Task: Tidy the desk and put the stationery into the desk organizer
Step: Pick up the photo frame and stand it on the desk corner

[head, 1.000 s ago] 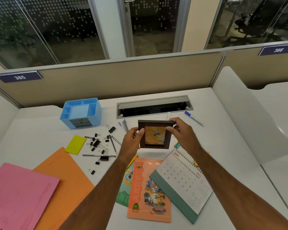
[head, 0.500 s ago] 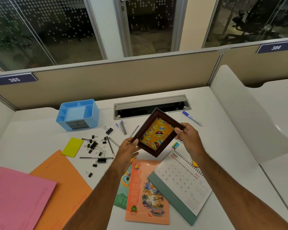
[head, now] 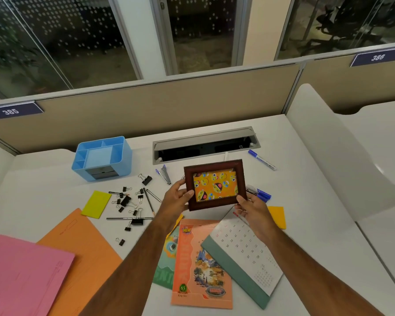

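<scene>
Both hands hold a small picture frame (head: 214, 185) up off the desk (head: 306, 179), picture side toward the camera: the left hand (head: 177, 197) pinches its lower left edge with the thumb on the front, and the right hand (head: 251, 207) pinches its lower right corner the same way. Judging by how things lie, the tidying has barely begun. The blue organizer (head: 102, 157) sits well off to the left of the grip and beyond it, and its open compartments look empty apart from a pale pad in the middle one. Left of the held frame, binder clips (head: 129, 202) and pencils (head: 149, 199) lie scattered loose, with a yellow note pad (head: 96, 204) further out. Just past the left hand lies a stapler (head: 165, 175); beyond the right side of the frame lies a blue marker (head: 261, 159), and two more markers (head: 259, 193) lie just right of the right hand beside an orange note pad (head: 277, 216). Below the grip, booklets (head: 200, 261) and a desk calendar (head: 244, 254) overlap, and orange and pink folders (head: 32, 265) lie low to the left. So all the stationery is left to put away, and the frame itself needs a spot.
</scene>
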The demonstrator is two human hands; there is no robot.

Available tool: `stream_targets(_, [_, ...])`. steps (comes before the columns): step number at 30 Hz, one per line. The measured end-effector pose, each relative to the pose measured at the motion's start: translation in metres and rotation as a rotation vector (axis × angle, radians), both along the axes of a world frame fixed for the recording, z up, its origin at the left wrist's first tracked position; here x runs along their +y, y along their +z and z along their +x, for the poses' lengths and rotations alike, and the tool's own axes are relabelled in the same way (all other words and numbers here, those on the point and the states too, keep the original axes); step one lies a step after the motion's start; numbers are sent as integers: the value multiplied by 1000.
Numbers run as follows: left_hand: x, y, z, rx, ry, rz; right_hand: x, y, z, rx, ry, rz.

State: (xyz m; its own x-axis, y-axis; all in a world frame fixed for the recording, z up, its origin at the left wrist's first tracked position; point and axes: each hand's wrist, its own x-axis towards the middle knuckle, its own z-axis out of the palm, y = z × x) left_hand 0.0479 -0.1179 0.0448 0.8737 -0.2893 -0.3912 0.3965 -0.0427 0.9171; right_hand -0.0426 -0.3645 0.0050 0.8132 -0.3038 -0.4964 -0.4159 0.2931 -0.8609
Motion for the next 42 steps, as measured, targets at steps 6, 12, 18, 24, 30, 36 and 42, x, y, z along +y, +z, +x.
stream_targets(6, [-4,32,32,-263,-123,209,-24,11,14,-6,161,-274])
stream_targets(12, [-16,52,68,-426,-364,480,-52,31,50,-181,162,-524])
stream_targets(18, [-53,75,90,-522,-551,546,-59,47,80,-182,462,-750])
stream_targets(24, [-94,85,112,-567,-576,534,-75,45,87,-149,368,-604])
stream_targets(30, [-135,71,129,-567,-273,414,-110,35,90,-171,194,-478])
stream_targets(36, [-178,33,133,-438,-325,346,-164,30,108,-182,-29,-412])
stream_targets(42, [-243,32,151,-376,-328,193,-215,37,137,-207,-127,-412])
